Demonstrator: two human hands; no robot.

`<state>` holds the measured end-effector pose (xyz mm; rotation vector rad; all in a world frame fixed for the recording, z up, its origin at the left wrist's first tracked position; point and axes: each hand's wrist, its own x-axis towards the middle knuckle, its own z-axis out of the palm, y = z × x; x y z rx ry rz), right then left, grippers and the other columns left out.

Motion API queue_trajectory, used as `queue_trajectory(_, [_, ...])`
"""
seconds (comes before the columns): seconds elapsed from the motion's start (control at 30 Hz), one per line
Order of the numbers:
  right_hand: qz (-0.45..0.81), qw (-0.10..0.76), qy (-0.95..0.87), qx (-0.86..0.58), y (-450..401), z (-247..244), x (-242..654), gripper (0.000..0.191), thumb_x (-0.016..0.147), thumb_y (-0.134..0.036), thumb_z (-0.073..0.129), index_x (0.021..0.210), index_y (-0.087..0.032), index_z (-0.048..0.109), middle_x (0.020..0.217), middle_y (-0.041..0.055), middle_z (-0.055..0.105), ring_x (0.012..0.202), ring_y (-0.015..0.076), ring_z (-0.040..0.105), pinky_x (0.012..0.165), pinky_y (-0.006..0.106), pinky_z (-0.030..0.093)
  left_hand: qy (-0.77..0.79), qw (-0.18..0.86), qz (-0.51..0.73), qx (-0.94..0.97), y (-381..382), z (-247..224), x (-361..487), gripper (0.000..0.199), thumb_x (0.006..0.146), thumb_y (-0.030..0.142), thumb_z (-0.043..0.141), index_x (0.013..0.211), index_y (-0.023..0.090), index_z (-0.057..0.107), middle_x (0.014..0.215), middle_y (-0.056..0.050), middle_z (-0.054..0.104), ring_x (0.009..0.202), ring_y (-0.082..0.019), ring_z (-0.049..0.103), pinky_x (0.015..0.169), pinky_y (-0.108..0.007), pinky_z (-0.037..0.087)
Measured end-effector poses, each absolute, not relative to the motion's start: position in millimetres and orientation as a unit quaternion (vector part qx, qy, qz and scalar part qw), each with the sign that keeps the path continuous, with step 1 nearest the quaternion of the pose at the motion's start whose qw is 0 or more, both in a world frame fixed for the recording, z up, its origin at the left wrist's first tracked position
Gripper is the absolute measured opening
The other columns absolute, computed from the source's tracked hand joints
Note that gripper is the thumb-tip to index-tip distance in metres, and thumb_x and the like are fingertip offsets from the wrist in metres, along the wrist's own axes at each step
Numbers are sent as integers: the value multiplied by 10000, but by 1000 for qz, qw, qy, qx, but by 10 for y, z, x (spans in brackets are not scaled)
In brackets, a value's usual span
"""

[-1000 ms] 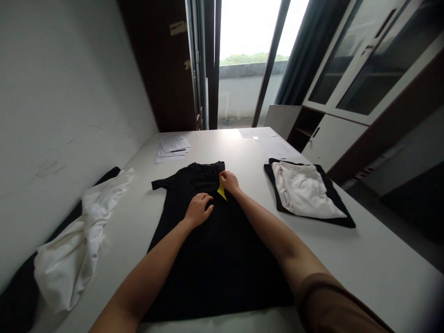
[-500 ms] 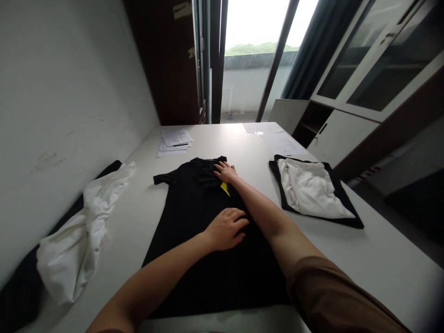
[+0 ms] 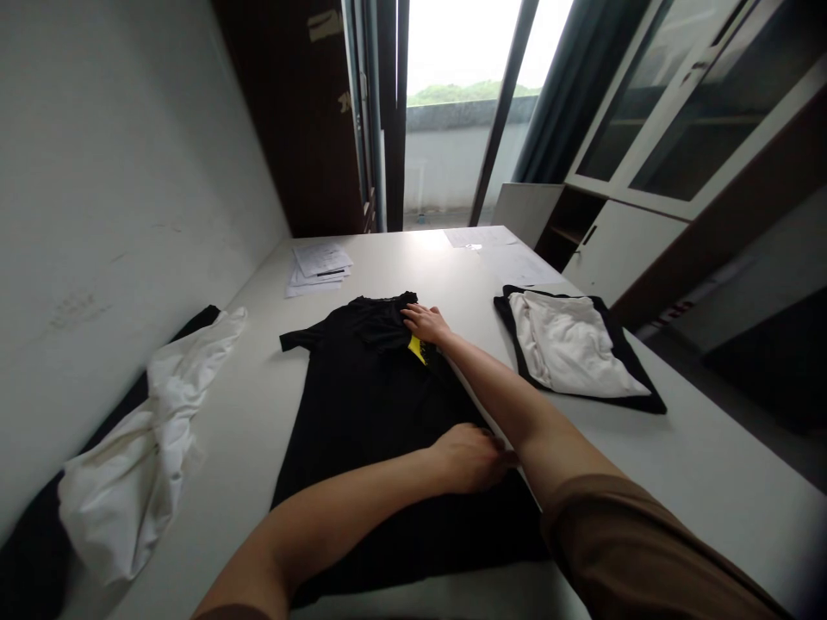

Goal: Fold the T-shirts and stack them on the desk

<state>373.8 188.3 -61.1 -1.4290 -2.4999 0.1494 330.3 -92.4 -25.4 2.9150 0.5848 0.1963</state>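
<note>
A black T-shirt [image 3: 362, 430] lies spread on the white table, its collar at the far end and one short sleeve out to the left. The right side is folded inward near the collar, where a bit of yellow print [image 3: 419, 349] shows. My right hand [image 3: 426, 323] rests on the cloth by the collar, fingers stretched out. Lower down, my left hand [image 3: 470, 458] has its fingers curled round the shirt's right edge, under my right forearm; the fingertips are partly hidden and slightly blurred.
Folded white cloth [image 3: 575, 344] lies on a folded black garment [image 3: 652, 403] at the right. Crumpled white [image 3: 129, 491] and black [image 3: 39, 542] clothes lie along the left wall. Papers with a pen [image 3: 320, 265] and other sheets [image 3: 517, 263] are at the table's far end.
My left hand has moved right from the shirt's middle to its right edge, and its fingers have closed there. My right hand stays near the collar. The view has shifted slightly.
</note>
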Motion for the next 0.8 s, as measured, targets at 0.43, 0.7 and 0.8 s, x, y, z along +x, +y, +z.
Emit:
queue_trajectory(0.43, [91, 155, -852, -492, 1963, -649, 3781, 474, 1036, -375, 412, 1487, -317, 547, 1600, -11, 428, 1480, 230, 390, 1236, 416, 280, 174, 108, 147, 968, -1225, 75, 2502, 226, 1038, 311, 467, 1123, 216, 653, 898, -33, 672, 840, -170, 632, 768, -314, 484])
queue_trajectory(0.7, [102, 162, -848, -494, 2032, -672, 3776, 482, 1012, -363, 453, 1478, -308, 562, 1594, -4, 437, 1490, 241, 375, 1249, 417, 277, 217, 115, 232, 941, -1554, 385, 2054, 194, 1009, 237, 491, 998, 244, 684, 1223, -49, 677, 1229, -205, 551, 1135, -404, 394])
queue_trajectory(0.8, [112, 152, -843, -504, 2047, -668, 3761, 506, 1013, -401, 457, 1506, -311, 528, 1618, 8, 398, 1505, 258, 346, 1252, 437, 261, 180, 147, 201, 952, -1562, 330, 2056, 196, 1025, 201, 453, 1014, 234, 646, 1031, -8, 728, 993, -142, 627, 1106, -365, 384])
